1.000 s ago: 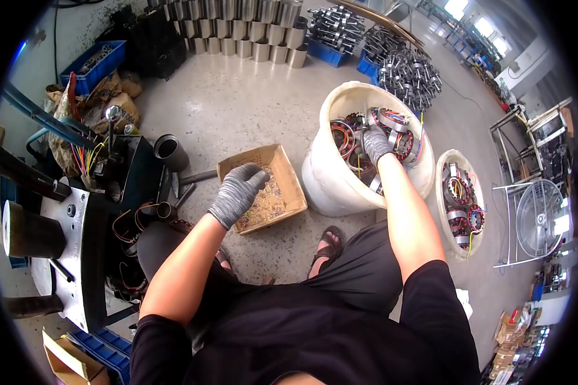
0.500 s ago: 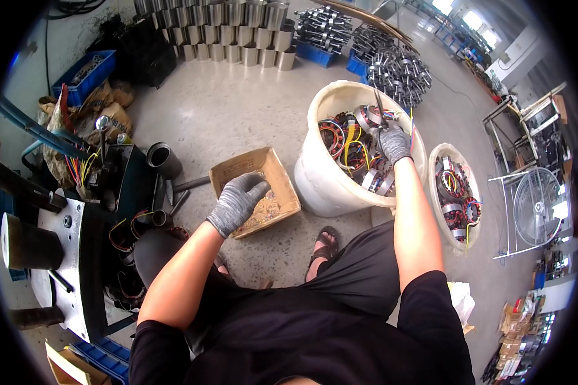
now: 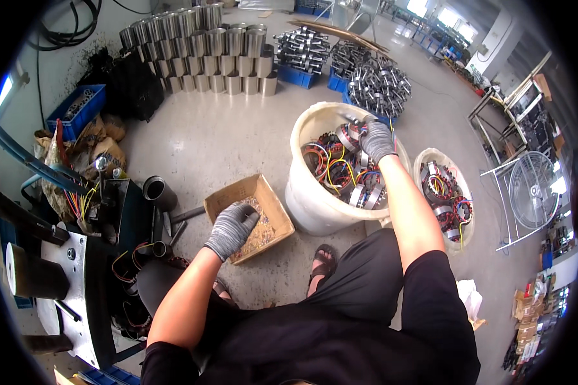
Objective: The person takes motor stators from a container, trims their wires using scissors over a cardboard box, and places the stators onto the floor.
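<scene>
My left hand (image 3: 231, 230), in a grey knit glove, hovers over a cardboard box (image 3: 279, 242) with small scraps on its bottom. Its fingers are loosely bent and the thumb stands a little apart; I see nothing in them. My right hand (image 3: 379, 139), gloved alike, is closed inside the far right side of a big white plastic tub (image 3: 304, 199). From its fingers a slim metal tool (image 3: 352, 119) sticks out to the left, blurred. Right beside these fingers lies a motor stator (image 3: 347, 136). More stators with red windings and coloured wires (image 3: 340, 172) fill the tub.
A second white tub (image 3: 422, 157) with stators stands to the right. On the left are a metal press-like machine (image 3: 83, 289) and a dark cylinder (image 3: 159, 192). Steel sleeves (image 3: 225, 64) and rotor shafts (image 3: 379, 90) are stacked behind. A round fan (image 3: 533, 189) stands far right.
My right hand has turned, and the tool, upright before, now points left. My left hand stays over the box, fingers bent more. The view has tilted up, so the scene sits lower.
</scene>
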### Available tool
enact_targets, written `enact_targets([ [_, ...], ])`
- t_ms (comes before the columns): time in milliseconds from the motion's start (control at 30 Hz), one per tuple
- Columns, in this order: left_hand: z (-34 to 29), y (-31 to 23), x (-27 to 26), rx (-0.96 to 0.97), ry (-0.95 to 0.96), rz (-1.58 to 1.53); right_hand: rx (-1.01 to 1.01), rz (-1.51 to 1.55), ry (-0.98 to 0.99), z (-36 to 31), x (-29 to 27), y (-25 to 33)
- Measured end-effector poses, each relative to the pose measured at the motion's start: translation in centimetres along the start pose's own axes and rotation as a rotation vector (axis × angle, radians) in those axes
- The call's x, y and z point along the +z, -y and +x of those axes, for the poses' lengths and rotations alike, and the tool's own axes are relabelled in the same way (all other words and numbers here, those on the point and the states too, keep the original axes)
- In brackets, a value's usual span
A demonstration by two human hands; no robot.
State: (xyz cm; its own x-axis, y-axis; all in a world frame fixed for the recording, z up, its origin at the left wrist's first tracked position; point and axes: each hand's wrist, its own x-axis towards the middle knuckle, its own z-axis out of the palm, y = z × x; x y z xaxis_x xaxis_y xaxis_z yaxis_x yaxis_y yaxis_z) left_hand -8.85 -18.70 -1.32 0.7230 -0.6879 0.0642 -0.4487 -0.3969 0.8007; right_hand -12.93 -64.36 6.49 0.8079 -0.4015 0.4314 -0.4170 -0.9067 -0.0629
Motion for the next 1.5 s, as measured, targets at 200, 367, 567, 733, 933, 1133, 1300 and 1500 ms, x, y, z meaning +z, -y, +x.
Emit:
enact_targets([
  [200, 0.2, -1.3, -0.5, -0.031, 0.143, 0.114, -0.001, -0.250, 0.348, 2.1, 1.7, 0.2],
  [367, 0.4, -0.9, -0.4, -0.012, 0.183, 0.142, 0.050, -0.141, 0.285, 1.7, 1.5, -0.3],
  [567, -0.6, -2.4, -1.1, 0.021, 0.157, -0.026, 0.340, 1.005, 0.106, -1.0, -6.7, 7.7],
  [733, -0.7, -4.2, -0.4, 0.011, 0.182, -0.645, 0.479, 1.867, 0.242, -8.0, -10.7, 13.9],
  [933, -1.7, -6.0, -2.3, 0.149, 0.142, -1.282, 0.483, 2.195, 0.641, -13.2, -8.9, 21.5],
  [1133, -3.6, -4.2, -3.6, -0.093, -0.094, -0.999, 0.272, 1.568, 0.431, -15.8, -5.0, 23.6],
  [1300, -4.2, -3.9, -3.9, -0.141, -0.024, -0.822, 0.305, 1.327, 0.700, -17.3, -0.1, 23.4],
  [1500, -2.2, -1.6, -4.0, -0.247, -0.058, -0.779, 0.537, 1.986, 0.845, -19.6, 4.9, 23.0],
])
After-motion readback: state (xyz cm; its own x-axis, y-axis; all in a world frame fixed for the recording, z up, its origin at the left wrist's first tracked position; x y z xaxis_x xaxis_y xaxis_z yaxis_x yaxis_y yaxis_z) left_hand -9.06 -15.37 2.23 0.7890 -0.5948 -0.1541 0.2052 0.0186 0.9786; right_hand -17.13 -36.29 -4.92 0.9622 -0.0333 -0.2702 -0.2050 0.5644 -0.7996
